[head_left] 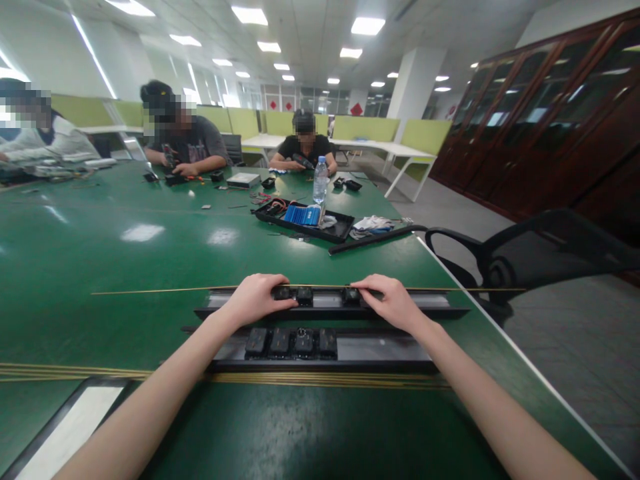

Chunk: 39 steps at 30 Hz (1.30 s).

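Note:
A long thin brass-coloured rod runs sideways along the far edge of a black-edged metal channel. My left hand curls over the rod, thumb on the near side by a black block. Another black block sits just right of that thumb. With fingertips pinched together, my right hand meets the rod above a third black block. Whether the fingers also grip the blocks is hard to see. Nearer me lies a second channel holding several black blocks.
Several brass rods lie in front of the near channel. Farther back are a black tray with a blue finned part, a water bottle and a cloth. A chair stands right; people work across the table.

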Each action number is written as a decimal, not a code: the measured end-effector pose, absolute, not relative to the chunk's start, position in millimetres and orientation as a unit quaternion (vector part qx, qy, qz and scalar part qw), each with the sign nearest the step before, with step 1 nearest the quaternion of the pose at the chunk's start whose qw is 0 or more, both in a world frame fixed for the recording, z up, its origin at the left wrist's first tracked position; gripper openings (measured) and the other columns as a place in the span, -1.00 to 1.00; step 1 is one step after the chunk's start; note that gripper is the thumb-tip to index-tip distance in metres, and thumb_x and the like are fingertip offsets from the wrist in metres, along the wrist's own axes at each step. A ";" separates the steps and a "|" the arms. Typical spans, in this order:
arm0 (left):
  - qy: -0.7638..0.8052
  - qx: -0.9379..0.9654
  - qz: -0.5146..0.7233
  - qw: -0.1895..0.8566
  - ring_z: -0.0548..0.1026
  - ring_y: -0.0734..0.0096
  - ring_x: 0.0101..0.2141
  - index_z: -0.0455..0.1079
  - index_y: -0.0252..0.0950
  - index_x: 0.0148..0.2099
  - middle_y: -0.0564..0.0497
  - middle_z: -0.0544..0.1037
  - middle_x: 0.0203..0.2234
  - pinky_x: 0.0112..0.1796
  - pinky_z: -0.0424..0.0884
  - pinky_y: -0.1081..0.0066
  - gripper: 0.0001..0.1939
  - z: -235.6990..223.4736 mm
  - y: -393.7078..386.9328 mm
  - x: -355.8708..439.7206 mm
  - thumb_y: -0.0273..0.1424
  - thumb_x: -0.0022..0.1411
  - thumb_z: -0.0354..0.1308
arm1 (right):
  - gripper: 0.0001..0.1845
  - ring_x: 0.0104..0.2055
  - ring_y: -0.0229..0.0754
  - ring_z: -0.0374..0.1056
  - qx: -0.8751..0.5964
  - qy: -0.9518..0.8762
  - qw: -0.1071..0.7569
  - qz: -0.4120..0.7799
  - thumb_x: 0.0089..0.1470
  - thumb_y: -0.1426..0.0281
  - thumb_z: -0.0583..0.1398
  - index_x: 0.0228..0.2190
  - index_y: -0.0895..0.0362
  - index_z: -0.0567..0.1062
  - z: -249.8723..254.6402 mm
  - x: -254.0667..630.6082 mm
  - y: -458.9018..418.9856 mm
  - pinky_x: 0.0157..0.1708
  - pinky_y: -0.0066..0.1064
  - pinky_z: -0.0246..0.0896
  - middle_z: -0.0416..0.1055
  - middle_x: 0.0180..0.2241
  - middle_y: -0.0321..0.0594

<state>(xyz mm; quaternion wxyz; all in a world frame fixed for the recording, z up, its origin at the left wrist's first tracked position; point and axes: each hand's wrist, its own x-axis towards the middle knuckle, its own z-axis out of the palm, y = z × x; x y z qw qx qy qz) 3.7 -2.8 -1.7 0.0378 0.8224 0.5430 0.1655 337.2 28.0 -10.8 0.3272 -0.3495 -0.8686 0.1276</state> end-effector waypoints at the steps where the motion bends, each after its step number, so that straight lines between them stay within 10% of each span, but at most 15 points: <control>1: 0.544 0.822 0.164 0.037 0.59 0.16 -0.26 0.50 -0.20 -0.09 -0.05 0.65 -0.28 -0.25 0.41 0.35 -0.49 -1.2 -3.0 4.0 0.08 0.14 0.14 | -0.73 -0.21 -0.08 0.46 -0.347 -0.871 0.325 0.128 0.22 0.41 0.10 -0.17 -0.02 0.58 -10.6 337.6 28.3 -0.15 -0.20 0.35 0.57 -0.25 -0.21; 39: 0.532 0.834 0.146 0.007 0.60 0.15 -0.23 0.49 -0.21 -0.06 -0.04 0.65 -0.24 -0.24 0.41 0.33 -0.48 -2.9 -2.9 1.6 0.09 0.19 0.09 | -0.73 -0.22 -0.10 0.47 -0.368 -0.886 0.280 0.032 0.21 0.47 0.12 -0.17 0.04 0.61 -1.1 335.2 24.5 -0.16 -0.25 0.29 0.61 -0.26 -0.21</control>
